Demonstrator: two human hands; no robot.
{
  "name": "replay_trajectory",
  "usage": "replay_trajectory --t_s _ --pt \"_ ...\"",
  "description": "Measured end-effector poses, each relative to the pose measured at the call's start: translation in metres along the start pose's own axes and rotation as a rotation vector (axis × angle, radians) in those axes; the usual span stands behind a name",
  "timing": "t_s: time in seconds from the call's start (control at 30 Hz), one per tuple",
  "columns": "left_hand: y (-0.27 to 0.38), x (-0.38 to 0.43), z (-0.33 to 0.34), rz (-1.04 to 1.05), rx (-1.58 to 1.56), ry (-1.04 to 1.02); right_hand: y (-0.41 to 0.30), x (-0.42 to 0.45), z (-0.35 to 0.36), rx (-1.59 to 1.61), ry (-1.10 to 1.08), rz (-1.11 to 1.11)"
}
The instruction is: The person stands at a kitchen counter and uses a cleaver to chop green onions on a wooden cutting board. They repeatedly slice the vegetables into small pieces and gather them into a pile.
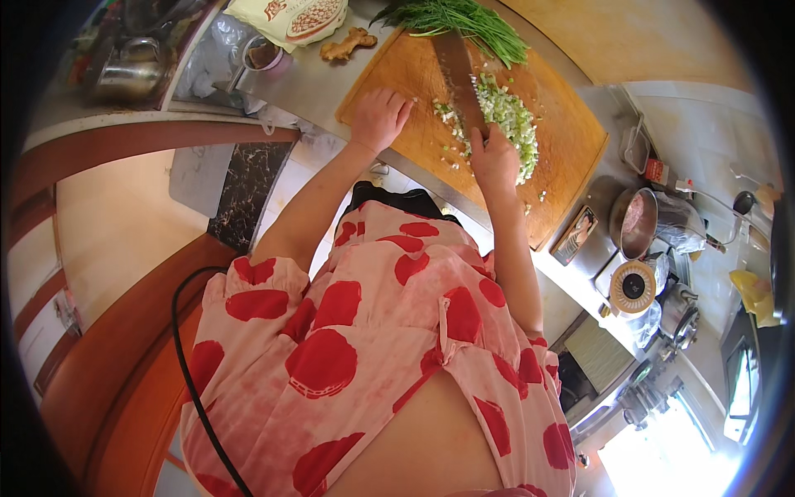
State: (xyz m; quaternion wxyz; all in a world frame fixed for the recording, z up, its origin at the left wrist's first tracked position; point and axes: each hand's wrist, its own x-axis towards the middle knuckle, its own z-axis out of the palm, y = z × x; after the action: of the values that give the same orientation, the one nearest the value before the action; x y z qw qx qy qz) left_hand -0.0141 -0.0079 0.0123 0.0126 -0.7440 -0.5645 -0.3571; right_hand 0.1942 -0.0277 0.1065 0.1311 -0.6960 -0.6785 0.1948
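My right hand (495, 158) grips the handle of a broad kitchen knife (458, 74), whose blade points away from me over a wooden cutting board (397, 68). Just right of the blade lies a heap of finely chopped pale-green vegetable (515, 124), perhaps scallion, with loose bits scattered to the left. My left hand (380, 119) rests on the board's left part, fingers slightly bent, apart from the knife; no object shows in it. A bunch of long, thin green herbs (466, 25) lies across the board's far edge, close to the blade's far end.
Left of the board are ginger root (349, 45), a printed food bag (304, 22) and a handled strainer (261, 53). Along the right counter stand a phone-like device (575, 235), a metal bowl of minced meat (633, 220), a round-lidded container (632, 287) and a kettle (678, 314).
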Motion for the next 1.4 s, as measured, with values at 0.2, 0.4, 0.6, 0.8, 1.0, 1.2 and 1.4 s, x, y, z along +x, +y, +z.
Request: replay_trajectory --t_s 0.2,0.4,0.6,0.8,1.0,1.2,1.4 --pt "0.002 0.003 -0.003 0.002 0.046 -0.045 -0.002 0.011 0.022 -0.069 -0.083 -0.016" --pt "0.000 0.001 0.000 -0.003 0.025 -0.040 0.012 0.012 0.015 -0.070 -0.012 -0.009" --pt "0.000 0.000 0.001 -0.009 0.024 -0.021 0.014 0.010 0.002 -0.086 0.011 0.006" --pt "0.000 -0.001 0.003 0.000 -0.007 -0.005 0.027 0.010 -0.004 -0.057 0.011 0.047" --pt "0.001 0.001 0.003 0.011 0.025 -0.029 0.042 0.010 -0.002 -0.074 0.026 0.043" --pt "0.000 -0.001 0.002 0.014 0.037 -0.018 0.028 0.002 0.002 -0.097 -0.034 0.035" --pt "-0.003 -0.005 0.005 -0.019 0.064 -0.095 0.013 0.003 0.005 -0.020 -0.019 0.021"
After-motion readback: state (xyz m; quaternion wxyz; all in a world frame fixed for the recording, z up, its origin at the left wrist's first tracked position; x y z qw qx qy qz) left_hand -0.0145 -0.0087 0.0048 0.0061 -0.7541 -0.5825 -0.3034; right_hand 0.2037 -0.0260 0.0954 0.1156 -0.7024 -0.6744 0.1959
